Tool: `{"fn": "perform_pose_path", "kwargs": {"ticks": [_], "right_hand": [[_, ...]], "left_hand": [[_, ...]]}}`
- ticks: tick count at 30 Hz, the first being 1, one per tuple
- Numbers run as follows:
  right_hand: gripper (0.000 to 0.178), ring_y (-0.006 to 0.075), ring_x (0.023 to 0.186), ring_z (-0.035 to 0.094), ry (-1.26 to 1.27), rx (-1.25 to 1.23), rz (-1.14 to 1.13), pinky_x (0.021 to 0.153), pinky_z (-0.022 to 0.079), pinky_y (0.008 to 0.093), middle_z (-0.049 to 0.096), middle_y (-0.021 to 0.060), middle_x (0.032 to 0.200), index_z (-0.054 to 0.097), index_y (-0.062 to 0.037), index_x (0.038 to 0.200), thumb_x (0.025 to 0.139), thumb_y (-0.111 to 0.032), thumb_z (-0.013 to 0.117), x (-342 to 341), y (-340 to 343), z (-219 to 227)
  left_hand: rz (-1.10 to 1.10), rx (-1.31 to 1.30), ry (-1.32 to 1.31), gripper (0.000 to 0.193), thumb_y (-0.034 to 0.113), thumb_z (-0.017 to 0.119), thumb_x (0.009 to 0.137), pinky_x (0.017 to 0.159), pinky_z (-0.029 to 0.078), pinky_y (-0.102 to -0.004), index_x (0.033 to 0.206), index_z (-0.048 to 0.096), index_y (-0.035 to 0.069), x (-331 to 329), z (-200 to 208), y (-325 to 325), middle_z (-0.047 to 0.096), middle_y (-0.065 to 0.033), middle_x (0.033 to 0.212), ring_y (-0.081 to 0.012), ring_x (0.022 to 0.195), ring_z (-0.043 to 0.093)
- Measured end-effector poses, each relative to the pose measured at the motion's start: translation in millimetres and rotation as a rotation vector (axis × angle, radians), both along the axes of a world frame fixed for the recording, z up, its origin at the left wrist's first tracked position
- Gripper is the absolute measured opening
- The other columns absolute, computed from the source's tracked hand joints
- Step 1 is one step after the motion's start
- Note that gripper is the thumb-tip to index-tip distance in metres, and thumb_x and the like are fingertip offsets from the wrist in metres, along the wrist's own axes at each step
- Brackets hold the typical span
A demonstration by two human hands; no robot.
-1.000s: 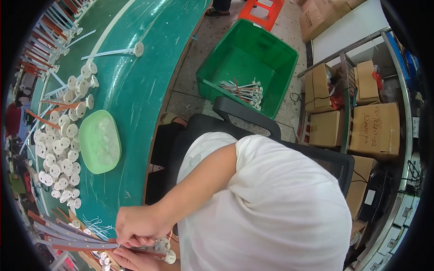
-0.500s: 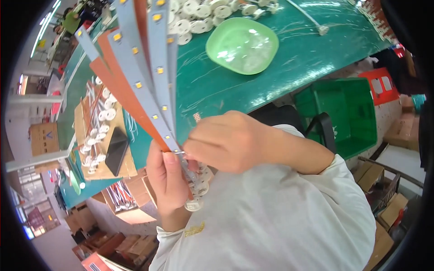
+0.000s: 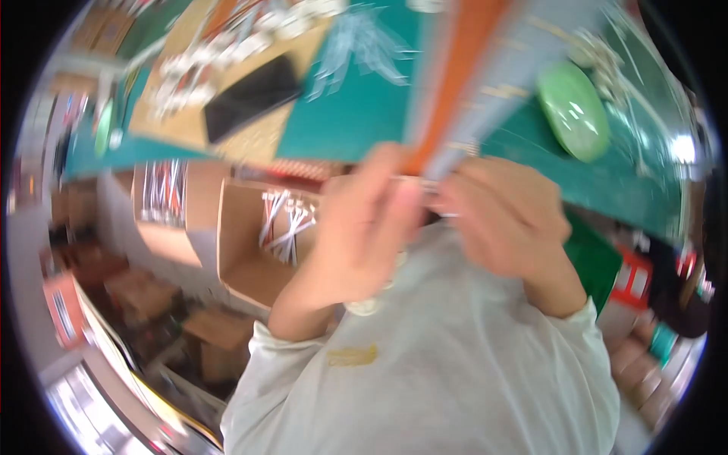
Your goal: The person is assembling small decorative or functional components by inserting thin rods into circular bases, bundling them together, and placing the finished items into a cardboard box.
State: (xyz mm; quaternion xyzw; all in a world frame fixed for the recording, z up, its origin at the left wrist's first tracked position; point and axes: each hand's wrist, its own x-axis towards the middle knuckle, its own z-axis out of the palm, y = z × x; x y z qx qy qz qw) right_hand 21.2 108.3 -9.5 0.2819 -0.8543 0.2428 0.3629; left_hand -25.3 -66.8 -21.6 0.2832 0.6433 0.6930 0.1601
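Observation:
A bundle of LED strips (image 3: 502,83), pale grey-blue and orange with small yellow chips, stands up from between my hands, smeared by motion. My left hand (image 3: 356,231) is closed round its lower end, with the thumb pressed against the strips. My right hand (image 3: 504,212) pinches at the same end from the right, its fingertips close to the left thumb. Whether those fingertips grip the strips or a thin white piece beside them is too blurred to tell. Below my left hand, white round end pieces (image 3: 364,306) show against my shirt.
On the green table (image 3: 356,121) lie a cardboard sheet with a black phone (image 3: 252,98), white-ended parts (image 3: 186,95) and clear thin strips (image 3: 360,53). A green bowl (image 3: 574,114) sits at right. Open cardboard boxes (image 3: 235,254) with white-ended sticks stand below the table's edge.
The view has swung left, so the phone and boxes sit nearer the middle and the bowl farther right. My hands still meet at the base of the strips, which now lean right.

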Motion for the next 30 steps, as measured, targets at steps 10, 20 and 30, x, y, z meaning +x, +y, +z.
{"fn": "perform_pose_path", "kwargs": {"ticks": [10, 20, 30], "right_hand": [[0.040, 0.0048, 0.032, 0.037, -1.309, -1.642, 0.533, 0.025, 0.032, 0.0186, 0.047, 0.0055, 0.059, 0.031, 0.0043, 0.135, 0.097, -0.003, 0.041, -1.8, -64.5, 0.1], [0.019, 0.0072, 0.051, 0.054, -0.552, -0.256, 0.312, 0.047, 0.042, 0.0212, 0.059, 0.0012, 0.065, 0.059, -0.0031, 0.091, 0.082, -0.008, 0.075, -111.3, -178.8, -22.9], [0.055, 0.0442, 0.125, 0.040, -0.141, 0.753, 0.307, 0.103, 0.034, 0.0504, 0.040, 0.0217, 0.140, 0.056, -0.0048, 0.124, 0.073, -0.013, 0.077, -159.4, -198.2, -69.9]], "left_hand": [[0.095, 0.232, 0.135, 0.020, 0.011, 0.046, 0.097, 0.056, 0.054, -0.0250, 0.110, 0.045, -0.005, 8.3, -6.1, -55.7, 0.069, -0.0066, 0.072, -0.0186, 0.063, 0.071], [0.903, 0.530, -0.265, 0.020, 0.013, 0.047, 0.097, 0.036, 0.036, -0.0249, 0.105, 0.057, -0.002, -3.9, -27.9, -178.1, 0.045, 0.0007, 0.045, -0.0105, 0.035, 0.043], [1.605, 0.334, -0.554, 0.013, 0.013, 0.056, 0.087, 0.047, 0.043, -0.0272, 0.089, 0.056, 0.001, -8.4, -342.1, -334.8, 0.052, -0.0032, 0.063, -0.0134, 0.049, 0.052]]}}
